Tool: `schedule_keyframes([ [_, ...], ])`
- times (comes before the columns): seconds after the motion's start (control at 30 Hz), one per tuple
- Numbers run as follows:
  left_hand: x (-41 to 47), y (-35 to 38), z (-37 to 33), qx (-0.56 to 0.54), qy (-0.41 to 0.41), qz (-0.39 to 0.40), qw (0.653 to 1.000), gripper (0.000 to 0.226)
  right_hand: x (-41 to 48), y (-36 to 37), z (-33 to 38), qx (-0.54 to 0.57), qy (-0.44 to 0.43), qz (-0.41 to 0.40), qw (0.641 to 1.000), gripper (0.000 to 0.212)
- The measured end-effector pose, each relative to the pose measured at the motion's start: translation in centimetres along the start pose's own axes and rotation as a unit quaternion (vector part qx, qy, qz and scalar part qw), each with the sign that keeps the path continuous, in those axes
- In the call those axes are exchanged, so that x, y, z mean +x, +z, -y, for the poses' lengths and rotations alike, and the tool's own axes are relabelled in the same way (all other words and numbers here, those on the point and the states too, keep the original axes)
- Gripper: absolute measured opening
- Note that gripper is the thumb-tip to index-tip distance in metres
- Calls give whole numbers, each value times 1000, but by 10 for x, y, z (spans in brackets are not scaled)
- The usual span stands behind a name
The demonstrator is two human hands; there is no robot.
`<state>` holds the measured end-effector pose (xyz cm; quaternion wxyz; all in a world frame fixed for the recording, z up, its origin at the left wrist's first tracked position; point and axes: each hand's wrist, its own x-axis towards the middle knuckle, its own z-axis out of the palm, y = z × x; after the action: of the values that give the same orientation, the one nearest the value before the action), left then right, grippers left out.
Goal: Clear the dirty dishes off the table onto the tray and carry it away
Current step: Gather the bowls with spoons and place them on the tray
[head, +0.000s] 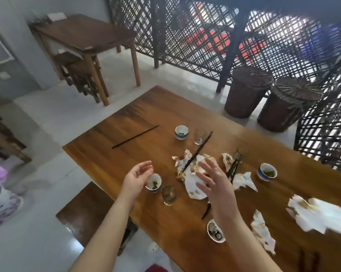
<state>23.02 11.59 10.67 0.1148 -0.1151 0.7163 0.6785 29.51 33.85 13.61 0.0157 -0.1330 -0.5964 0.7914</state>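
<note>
Two bare hands hover over the littered worktop [110, 138], holding nothing.
The left hand's [135, 179] fingers [146, 167] are loosely curved and apart; the right hand's [214, 185] fingers [208, 166] are spread wide. A dirty cup [153, 184] sits at the left hand's 3 o'clock, a glass [169, 195] at 4. A soiled napkin [193, 191] lies under the right hand, with a blue cup [267, 171] at its 3 o'clock and a small dish [212, 230] at 6.

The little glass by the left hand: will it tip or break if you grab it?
The glass looks thin and clear, so it would probably break if dropped. It stands upright and looks taller than wide, so a sideways push may tip it. It seems nearly empty, so it is likely light.
</note>
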Motion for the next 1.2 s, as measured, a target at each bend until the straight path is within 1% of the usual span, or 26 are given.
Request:
schedule_keyframes([
  [0.07, 26, -8, 12, 33, -4, 37, 999, 25, 17, 15, -5, -1, 16, -20, 1000, 52],
  [0.1, 35, -12, 19, 54, -8, 48, 997, 28, 23, 21, -7, -7, 22, -31, 999, 61],
  [0.17, 57, -24, 34, 122, -25, 81, 989, 41, 40, 32, -17, -13, 35, -56, 998, 81],
  [0.2, 72, -31, 43, 166, -31, 103, 980, 50, 50, 38, -23, -13, 38, -71, 997, 84],
  [0.23, 78, -34, 51, 211, -35, 118, 970, 59, 53, 42, -26, -12, 41, -75, 996, 83],
  [0.33, 98, -43, 65, 325, -49, 180, 927, 87, 66, 57, -33, -19, 44, -87, 995, 66],
  [0.37, 104, -45, 66, 359, -50, 204, 909, 97, 71, 62, -35, -16, 47, -95, 994, 68],
  [0.43, 108, -46, 70, 401, -33, 232, 886, 106, 75, 71, -37, -12, 50, -100, 994, 78],
  [0.47, 110, -47, 73, 409, -20, 238, 881, 107, 77, 75, -38, -9, 52, -101, 993, 80],
  [0.53, 113, -49, 77, 404, -2, 243, 882, 106, 79, 81, -41, -9, 56, -106, 993, 80],
  [0.6, 115, -48, 79, 398, 2, 249, 883, 100, 80, 85, -40, -11, 51, -113, 992, 81],
  [0.67, 118, -44, 81, 405, 29, 251, 879, 94, 81, 88, -38, -15, 52, -123, 991, 80],
  [0.77, 117, -40, 87, 404, 57, 240, 881, 90, 79, 90, -33, -21, 50, -127, 990, 87],
  [0.93, 116, -40, 87, 392, 57, 221, 891, 81, 74, 90, -28, -21, 36, -148, 988, 89],
  [1.1, 116, -46, 85, 397, 57, 194, 895, 80, 68, 93, -27, -21, 31, -157, 987, 88],
  [1.17, 119, -48, 82, 395, 56, 185, 898, 80, 66, 94, -28, -26, 30, -163, 986, 95],
  [1.2, 121, -48, 78, 394, 60, 182, 899, 80, 64, 94, -29, -31, 29, -167, 985, 95],
])
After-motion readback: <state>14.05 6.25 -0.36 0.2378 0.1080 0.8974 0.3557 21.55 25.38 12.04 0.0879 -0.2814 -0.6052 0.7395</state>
